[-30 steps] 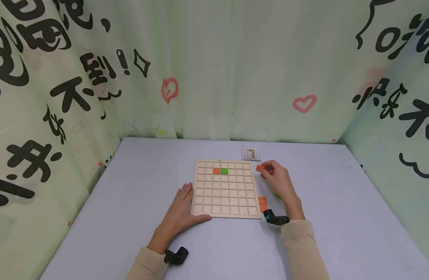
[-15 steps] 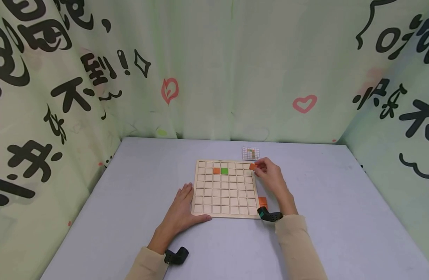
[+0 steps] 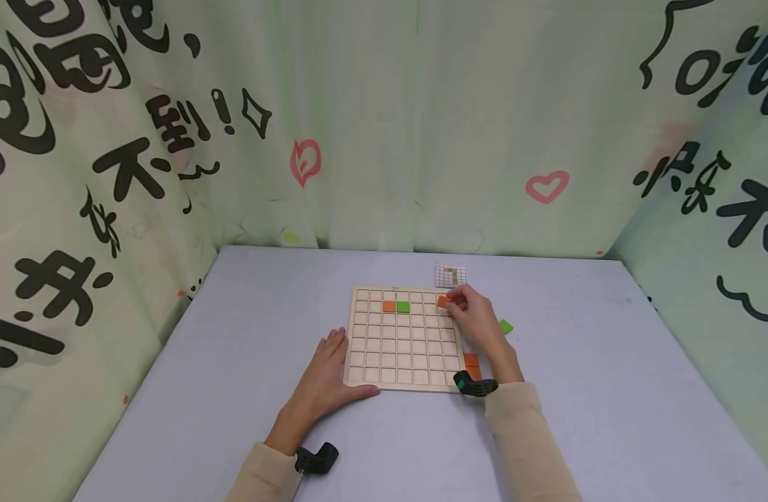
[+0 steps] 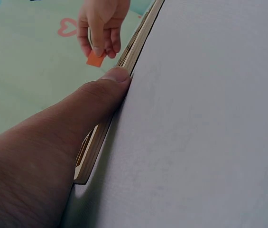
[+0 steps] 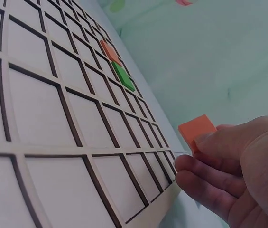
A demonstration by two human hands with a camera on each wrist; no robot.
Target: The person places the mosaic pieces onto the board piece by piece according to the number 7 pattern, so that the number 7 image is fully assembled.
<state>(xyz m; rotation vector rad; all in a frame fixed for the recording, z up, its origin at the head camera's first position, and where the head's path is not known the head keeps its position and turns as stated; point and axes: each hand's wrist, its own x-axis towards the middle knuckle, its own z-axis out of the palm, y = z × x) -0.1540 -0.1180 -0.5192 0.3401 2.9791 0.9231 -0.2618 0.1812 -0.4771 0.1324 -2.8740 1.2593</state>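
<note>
A wooden grid board [image 3: 395, 345] lies flat on the table. My left hand [image 3: 323, 373] rests at its near left corner, fingers straight along the left side and thumb on the near edge. Between thumb and fingers, my right hand [image 3: 478, 322] pinches an orange square tile [image 5: 196, 131], held above the board's far right part. In the right wrist view it is tilted and apart from the grid. Another orange tile [image 3: 389, 307] and a green tile [image 3: 403, 307] sit side by side in cells of the second row from the far edge.
Beyond the board's far right corner lies a small card with a coloured grid pattern [image 3: 449, 275]. Orange tiles [image 3: 472, 361] lie against the board's right side. A loose green tile [image 3: 506, 326] shows beside the right wrist. Curtains [image 3: 472, 125] surround the table [image 3: 610, 376].
My right hand has carried the orange tile leftward, from beside the board to over its far right cells. The loose green tile has come more into view. My left hand stays put.
</note>
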